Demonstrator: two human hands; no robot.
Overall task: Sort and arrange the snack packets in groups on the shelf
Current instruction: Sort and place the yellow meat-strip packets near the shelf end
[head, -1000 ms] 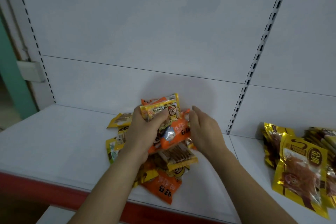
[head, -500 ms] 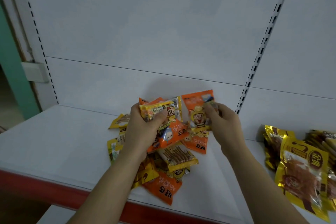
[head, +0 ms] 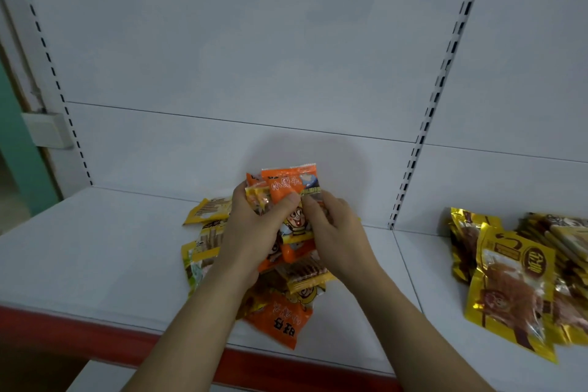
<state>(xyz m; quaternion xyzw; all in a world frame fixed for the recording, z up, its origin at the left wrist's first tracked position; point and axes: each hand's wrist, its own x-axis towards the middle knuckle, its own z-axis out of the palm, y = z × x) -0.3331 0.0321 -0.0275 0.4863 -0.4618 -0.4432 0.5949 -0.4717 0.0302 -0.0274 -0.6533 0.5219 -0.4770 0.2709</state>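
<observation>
My left hand [head: 251, 232] grips a bunch of small orange and yellow snack packets, held upright above the shelf. The front one is an orange packet [head: 291, 188] with a cartoon face. My right hand [head: 334, 229] pinches that packet's right edge against the bunch. Under both hands lies a loose pile of small packets [head: 280, 318] on the white shelf [head: 95, 264], orange and yellow mixed, some partly hidden by my arms.
A group of larger gold packets [head: 509, 280] lies on the shelf section to the right. A slotted upright [head: 410, 169] divides the two sections. The shelf has a red front edge [head: 63, 328]. Bare shelf surface lies to the left of the pile.
My right hand lifted an orange packet from the pile, held it apart on the right, then brought it left onto the front of the bunch in my left hand.
</observation>
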